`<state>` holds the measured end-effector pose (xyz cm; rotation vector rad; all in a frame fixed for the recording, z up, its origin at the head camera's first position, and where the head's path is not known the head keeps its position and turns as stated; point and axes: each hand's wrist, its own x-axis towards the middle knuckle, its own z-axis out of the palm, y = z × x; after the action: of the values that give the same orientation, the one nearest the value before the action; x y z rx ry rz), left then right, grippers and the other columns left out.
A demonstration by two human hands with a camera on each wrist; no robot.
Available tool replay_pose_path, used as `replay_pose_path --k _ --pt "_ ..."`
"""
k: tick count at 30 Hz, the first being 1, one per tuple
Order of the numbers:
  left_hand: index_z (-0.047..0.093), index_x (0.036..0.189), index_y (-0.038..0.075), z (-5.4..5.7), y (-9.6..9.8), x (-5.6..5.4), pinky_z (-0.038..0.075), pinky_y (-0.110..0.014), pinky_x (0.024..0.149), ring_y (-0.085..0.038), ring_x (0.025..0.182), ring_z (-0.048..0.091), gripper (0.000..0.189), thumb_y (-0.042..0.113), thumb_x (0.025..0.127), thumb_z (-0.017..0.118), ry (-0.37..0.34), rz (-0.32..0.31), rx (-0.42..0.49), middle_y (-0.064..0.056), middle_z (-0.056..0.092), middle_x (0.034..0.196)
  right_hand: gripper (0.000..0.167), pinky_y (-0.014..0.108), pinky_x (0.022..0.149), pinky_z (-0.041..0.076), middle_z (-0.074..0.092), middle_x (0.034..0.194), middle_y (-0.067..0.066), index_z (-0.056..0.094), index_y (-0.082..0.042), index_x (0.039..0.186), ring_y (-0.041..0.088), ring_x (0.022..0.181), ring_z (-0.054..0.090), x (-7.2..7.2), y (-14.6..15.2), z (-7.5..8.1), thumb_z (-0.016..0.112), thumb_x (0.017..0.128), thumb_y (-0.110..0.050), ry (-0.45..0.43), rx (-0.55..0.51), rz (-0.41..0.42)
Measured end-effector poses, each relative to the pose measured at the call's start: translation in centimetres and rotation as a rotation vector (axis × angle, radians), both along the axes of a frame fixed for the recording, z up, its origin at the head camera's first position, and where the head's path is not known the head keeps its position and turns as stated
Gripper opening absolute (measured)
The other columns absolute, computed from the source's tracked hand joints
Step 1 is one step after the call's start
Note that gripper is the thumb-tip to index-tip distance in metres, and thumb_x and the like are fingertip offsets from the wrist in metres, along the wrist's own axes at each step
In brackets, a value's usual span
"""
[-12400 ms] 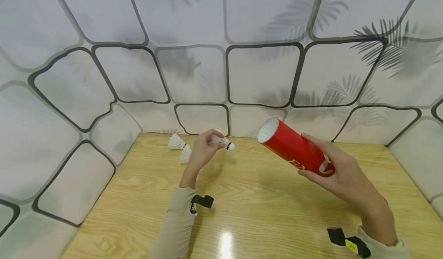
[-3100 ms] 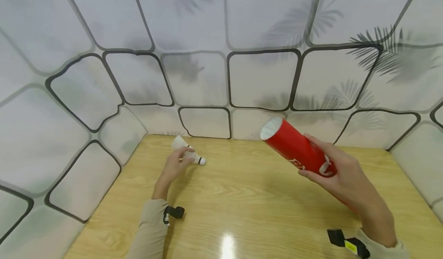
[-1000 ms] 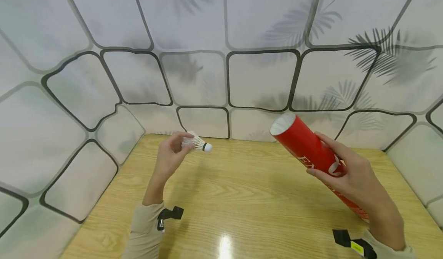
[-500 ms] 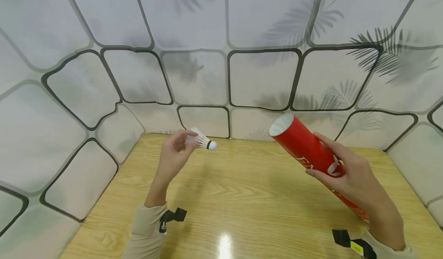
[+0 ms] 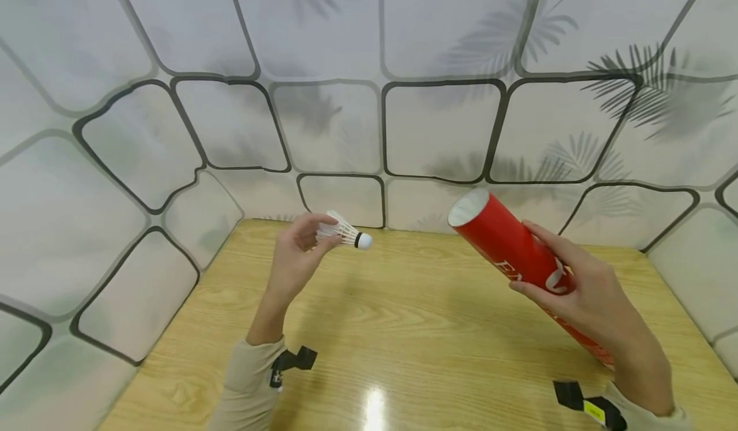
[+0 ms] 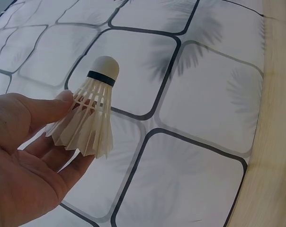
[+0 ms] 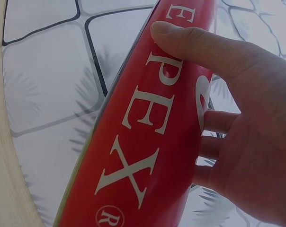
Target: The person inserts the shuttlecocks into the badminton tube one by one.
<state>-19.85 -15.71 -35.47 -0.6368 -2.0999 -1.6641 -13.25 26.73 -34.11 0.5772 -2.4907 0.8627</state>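
A white feather shuttlecock [image 5: 346, 231] with a black band is pinched by its feathers between the thumb and fingers of my left hand [image 5: 295, 258]. Its rounded cork [image 6: 105, 67] points right in the head view and up in the left wrist view. My right hand [image 5: 594, 296] grips a red shuttlecock tube [image 5: 496, 232] round its middle. The tube tilts, its open end facing up and left toward the shuttlecock, and a pale lining shows inside. White lettering runs along the tube [image 7: 133, 142] in the right wrist view. A gap separates shuttlecock and tube mouth.
Below both hands lies a light wood-grain table [image 5: 392, 328]. Pale walls [image 5: 438, 130] with dark outlines and leaf shadows rise at its back, left and right edges. Each wrist wears a black camera strap [image 5: 294, 358].
Two shuttlecocks lay at the back left; the left hand took the last one visible there, lifted it and is carrying it slowly right. The tube shifted slightly right, then stayed still.
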Motion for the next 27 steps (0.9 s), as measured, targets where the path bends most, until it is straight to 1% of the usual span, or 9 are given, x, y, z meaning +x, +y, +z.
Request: replay_pose_path --k 3,7,10,15,18,23,27 --pt "0.069 0.112 -0.005 0.1 0.4 -0.1 0.059 -0.024 0.078 -0.023 0.092 0.072 0.024 -0.009 0.089 0.075 0.005 -0.010 0.014 -0.020 0.070 0.108 0.101 0.020 0.065 0.055 0.065 0.128 0.009 0.046 -0.025 0.156 0.022 0.101 0.060 -0.1 0.0 0.1 0.096 0.070 -0.009 0.004 -0.003 0.000" --pt "0.069 0.112 -0.005 0.4 1.0 0.1 0.059 -0.026 0.079 -0.025 0.091 0.072 0.025 -0.008 0.088 0.076 0.028 -0.014 0.038 -0.019 0.070 0.107 0.100 0.022 0.064 0.056 0.065 0.127 0.007 0.047 -0.026 0.155 0.016 0.100 0.058 -0.3 -0.1 0.1 0.097 0.069 -0.009 0.009 -0.003 0.006" --pt "0.069 0.112 -0.005 0.6 1.6 0.1 0.060 -0.029 0.079 -0.025 0.090 0.072 0.026 -0.008 0.088 0.076 0.047 -0.022 0.058 -0.018 0.071 0.106 0.100 0.022 0.064 0.056 0.065 0.127 0.007 0.049 -0.025 0.154 0.014 0.099 0.057 -0.3 -0.2 0.0 0.097 0.069 -0.009 0.015 0.005 0.012" --pt "0.068 0.112 -0.006 1.0 2.6 -0.2 0.060 -0.030 0.080 -0.023 0.091 0.072 0.026 -0.011 0.087 0.075 0.074 -0.053 0.091 -0.020 0.071 0.106 0.099 0.020 0.065 0.055 0.065 0.126 0.005 0.049 -0.025 0.154 0.011 0.099 0.055 -0.3 -0.3 -0.3 0.097 0.068 -0.009 0.018 0.013 0.014" --pt "0.068 0.113 -0.007 1.4 3.3 -0.3 0.060 -0.031 0.080 -0.023 0.091 0.072 0.027 -0.012 0.087 0.075 0.089 -0.077 0.101 -0.021 0.071 0.105 0.099 0.020 0.065 0.055 0.065 0.127 0.005 0.048 -0.026 0.154 0.013 0.100 0.056 -0.2 -0.3 -0.4 0.097 0.069 -0.011 0.012 0.015 0.016" --pt "0.068 0.113 -0.006 1.8 4.4 -0.3 0.060 -0.031 0.080 -0.024 0.091 0.071 0.026 -0.009 0.089 0.074 0.102 -0.093 0.110 -0.019 0.071 0.105 0.101 0.023 0.070 0.057 0.065 0.129 0.006 0.047 -0.026 0.155 0.021 0.103 0.061 -0.3 -0.5 -0.4 0.097 0.069 -0.011 0.010 0.023 0.028" --pt "0.068 0.115 -0.005 2.2 5.2 -0.2 0.059 -0.032 0.079 -0.024 0.088 0.071 0.026 -0.008 0.089 0.075 0.106 -0.109 0.127 -0.018 0.070 0.104 0.100 0.025 0.071 0.057 0.065 0.130 0.006 0.047 -0.026 0.155 0.023 0.104 0.063 -0.3 -0.6 -0.3 0.097 0.069 -0.011 0.007 0.024 0.032"
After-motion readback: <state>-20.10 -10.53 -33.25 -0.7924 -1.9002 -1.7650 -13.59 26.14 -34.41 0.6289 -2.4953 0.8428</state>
